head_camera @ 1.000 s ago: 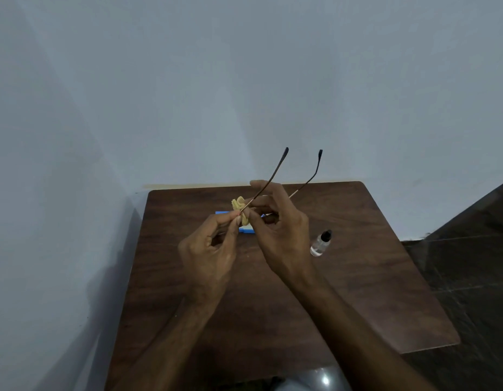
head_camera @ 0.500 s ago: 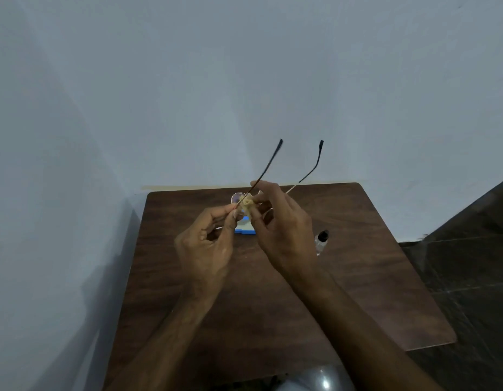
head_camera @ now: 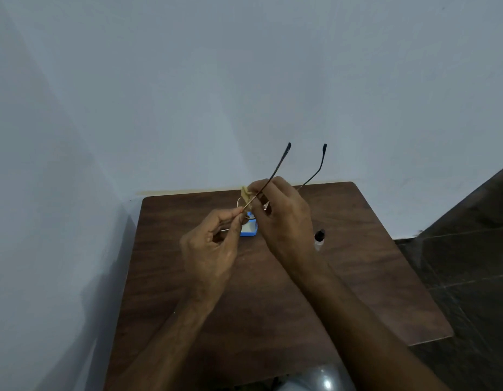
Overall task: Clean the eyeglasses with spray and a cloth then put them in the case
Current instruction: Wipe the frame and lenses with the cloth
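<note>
Head view, one desk, two hands, four task items.

Desk [head_camera: 371,277]: dark wood grain. Far edge meets the pale wall [head_camera: 244,80], with a thin light strip along the join. Left edge runs close beside the left wall. Right edge is free and overhangs a dark tiled floor [head_camera: 470,263]. Near right corner rounded. Bare wood shows on the whole near half around the forearms, and on the right side beyond the bottle.

Eyeglasses [head_camera: 279,167]: thin metal frame, held in the air above the far middle of the desk. Both temples are unfolded and point up and away against the wall, dark tips apart. One round lens rim shows just left of the cloth.

Left hand [head_camera: 210,249]: fingers curled, thumb and forefinger pinching the frame at the lower end of the left temple.

Right hand [head_camera: 284,221]: fingers curled over the front of the frame, holding the cloth against a lens; the contact itself is hidden.

Cloth [head_camera: 245,193]: yellow, bunched, a small fold showing at the right hand's fingertips.

Case [head_camera: 251,232]: blue, pale inside, lying on the desk under and behind the hands, mostly hidden.

Spray bottle [head_camera: 319,237]: small, clear, black cap, on the desk just right of the right wrist, partly covered by it.
</note>
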Demonstrator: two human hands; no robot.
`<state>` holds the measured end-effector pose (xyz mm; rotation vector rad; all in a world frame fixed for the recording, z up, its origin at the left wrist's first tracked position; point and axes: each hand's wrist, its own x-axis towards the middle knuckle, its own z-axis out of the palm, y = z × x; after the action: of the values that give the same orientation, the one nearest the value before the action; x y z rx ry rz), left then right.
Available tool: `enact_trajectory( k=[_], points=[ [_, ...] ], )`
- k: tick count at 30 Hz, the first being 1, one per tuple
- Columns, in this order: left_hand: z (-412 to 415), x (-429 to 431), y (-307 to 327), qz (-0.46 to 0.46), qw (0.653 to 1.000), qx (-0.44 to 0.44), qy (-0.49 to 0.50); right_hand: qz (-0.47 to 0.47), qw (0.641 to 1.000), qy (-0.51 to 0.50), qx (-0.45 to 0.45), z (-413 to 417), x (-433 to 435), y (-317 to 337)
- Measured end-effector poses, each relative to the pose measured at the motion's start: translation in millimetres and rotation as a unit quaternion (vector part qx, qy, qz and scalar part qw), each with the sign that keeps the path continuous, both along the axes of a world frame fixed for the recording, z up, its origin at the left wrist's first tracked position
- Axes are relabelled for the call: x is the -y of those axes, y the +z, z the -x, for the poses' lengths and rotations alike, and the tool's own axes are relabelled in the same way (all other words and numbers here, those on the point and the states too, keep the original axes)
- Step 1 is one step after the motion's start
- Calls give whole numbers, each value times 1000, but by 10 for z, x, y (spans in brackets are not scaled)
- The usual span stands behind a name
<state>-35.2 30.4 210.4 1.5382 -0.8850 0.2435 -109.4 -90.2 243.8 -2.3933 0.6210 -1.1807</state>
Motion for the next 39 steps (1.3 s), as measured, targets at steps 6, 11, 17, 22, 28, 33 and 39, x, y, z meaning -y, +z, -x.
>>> enact_trajectory(
  k=[6,11,17,22,28,33,39],
  points=[
    [-30,17,26,25,998,-50,16,-15,1000,22,2,-13,-189,-66],
    [-74,-34,44,12,998,-36,43,23,1000,-11,-7,34,-116,-127],
    [-124,-62,49,13,997,-58,44,-2,998,-44,33,-24,-2,-106],
    [-139,-77,93,10,997,-60,43,-50,998,-35,34,-50,-16,-85],
    [-140,-84,66,13,995,-80,50,-46,999,-24,5,-56,-42,-114],
    [-128,-63,50,16,994,-96,48,-41,998,-37,9,-76,-18,-92],
    [-136,-4,72,60,987,-145,42,-57,992,52,103,-26,-241,-143]
  ],
)
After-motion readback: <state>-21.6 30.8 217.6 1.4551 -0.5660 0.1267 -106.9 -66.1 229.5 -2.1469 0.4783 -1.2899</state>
